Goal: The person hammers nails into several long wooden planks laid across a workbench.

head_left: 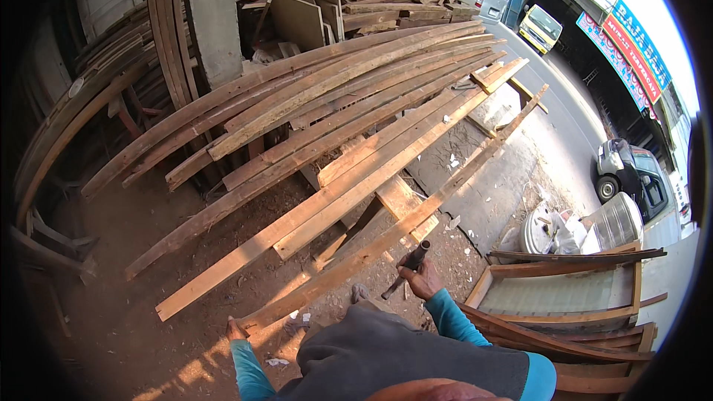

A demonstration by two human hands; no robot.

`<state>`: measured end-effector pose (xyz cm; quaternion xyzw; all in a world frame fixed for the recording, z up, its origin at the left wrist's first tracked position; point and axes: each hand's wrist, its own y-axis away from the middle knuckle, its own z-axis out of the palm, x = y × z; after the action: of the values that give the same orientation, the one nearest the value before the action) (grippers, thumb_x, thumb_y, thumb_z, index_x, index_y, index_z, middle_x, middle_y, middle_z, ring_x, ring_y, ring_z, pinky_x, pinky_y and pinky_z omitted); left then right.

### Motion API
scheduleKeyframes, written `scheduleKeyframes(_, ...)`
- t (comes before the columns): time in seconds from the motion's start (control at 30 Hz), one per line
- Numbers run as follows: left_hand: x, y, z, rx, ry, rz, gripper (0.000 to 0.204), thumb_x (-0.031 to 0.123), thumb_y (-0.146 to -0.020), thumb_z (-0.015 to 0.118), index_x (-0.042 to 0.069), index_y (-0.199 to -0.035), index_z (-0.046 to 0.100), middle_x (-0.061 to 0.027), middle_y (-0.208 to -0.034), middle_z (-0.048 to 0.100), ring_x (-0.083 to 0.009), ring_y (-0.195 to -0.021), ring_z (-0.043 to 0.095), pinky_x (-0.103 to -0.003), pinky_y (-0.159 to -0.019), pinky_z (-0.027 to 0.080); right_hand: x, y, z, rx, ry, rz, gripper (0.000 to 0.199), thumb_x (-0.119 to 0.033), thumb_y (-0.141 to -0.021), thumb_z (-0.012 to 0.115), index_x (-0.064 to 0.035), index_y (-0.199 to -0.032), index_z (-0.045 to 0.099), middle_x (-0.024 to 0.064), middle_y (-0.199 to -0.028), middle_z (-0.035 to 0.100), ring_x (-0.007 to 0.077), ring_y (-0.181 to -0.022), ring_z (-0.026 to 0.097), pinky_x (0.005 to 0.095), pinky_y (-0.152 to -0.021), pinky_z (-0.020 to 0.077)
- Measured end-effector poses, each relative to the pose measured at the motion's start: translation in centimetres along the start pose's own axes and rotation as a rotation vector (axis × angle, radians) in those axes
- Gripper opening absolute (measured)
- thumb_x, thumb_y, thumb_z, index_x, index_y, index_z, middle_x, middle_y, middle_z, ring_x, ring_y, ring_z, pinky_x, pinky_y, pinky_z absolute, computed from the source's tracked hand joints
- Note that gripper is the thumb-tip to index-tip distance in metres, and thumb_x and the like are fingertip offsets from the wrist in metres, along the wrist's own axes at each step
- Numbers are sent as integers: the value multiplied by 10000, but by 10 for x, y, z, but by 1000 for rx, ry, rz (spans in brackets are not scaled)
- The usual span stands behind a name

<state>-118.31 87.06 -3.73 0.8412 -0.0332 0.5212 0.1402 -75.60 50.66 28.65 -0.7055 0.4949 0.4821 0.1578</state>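
Note:
A long narrow wooden plank runs from near my feet up to the right, resting on a short cross board. My left hand grips the plank's near end. My right hand is closed round the dark handle of a hammer-like tool, held just right of the plank's middle. Both arms wear teal sleeves under a dark grey top.
A wide pile of long planks lies ahead over reddish dirt. Stacked curved boards and a concrete post stand at the back left. Wooden frames lie right, near buckets, a road and parked vehicles.

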Motion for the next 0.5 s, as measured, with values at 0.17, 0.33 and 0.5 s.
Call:
scheduleKeyframes(0.17,49,6,2,-103,112,-284,646,533,-998,416,-25,-857,707,-165,-775,682,-248,-692,646,-405,-619,536,-25,-3,37,4,-386,8,215,-178,-867,685,-19,-925,551,61,-760,597,165,-688,587,338,-685,516)
scheduleKeyframes(0.33,41,2,18,-88,42,-215,557,470,-984,441,18,-788,700,-146,-756,677,-250,-660,645,-427,-612,536,-44,-6,35,17,-529,24,280,-292,-946,680,-48,-887,555,13,-654,514,125,-575,506,312,-581,469)
scheduleKeyframes(0.5,-5,-9,25,-29,-62,-204,481,378,-975,447,26,-740,675,-155,-722,679,-330,-711,663,-471,-711,531,-68,-9,26,-106,3,-146,450,-492,-893,710,-69,-843,562,31,-746,535,165,-697,516,367,-645,438)
